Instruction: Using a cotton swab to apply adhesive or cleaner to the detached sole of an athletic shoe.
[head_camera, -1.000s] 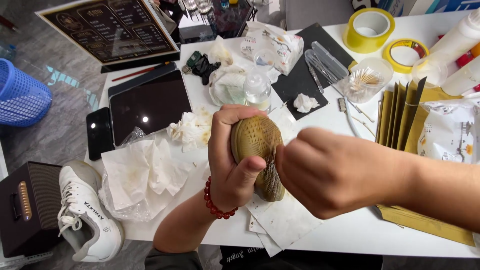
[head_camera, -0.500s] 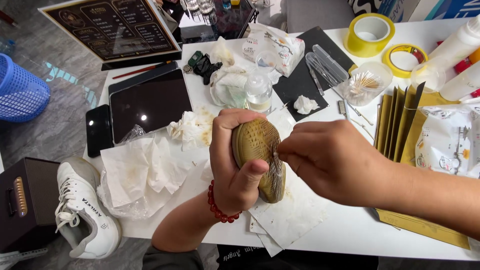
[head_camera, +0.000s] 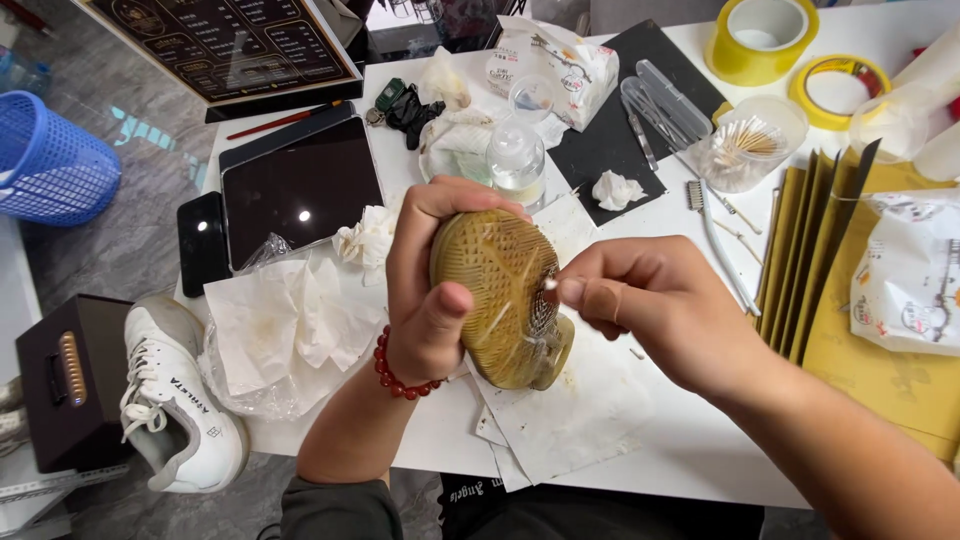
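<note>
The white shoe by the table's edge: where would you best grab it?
Probably from above, at the ankle opening of the white shoe. It stands upright on its sole with the laces up, so fingers could hook inside the collar and thumb pinch the heel. The left hand is nearest.

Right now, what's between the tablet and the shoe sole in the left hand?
Head view: a crumpled white tissue lies between the tablet and the sole gripped by the left hand.

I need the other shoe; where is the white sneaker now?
In the head view, the white sneaker lies at lower left, off the table, beside a dark box.
</note>
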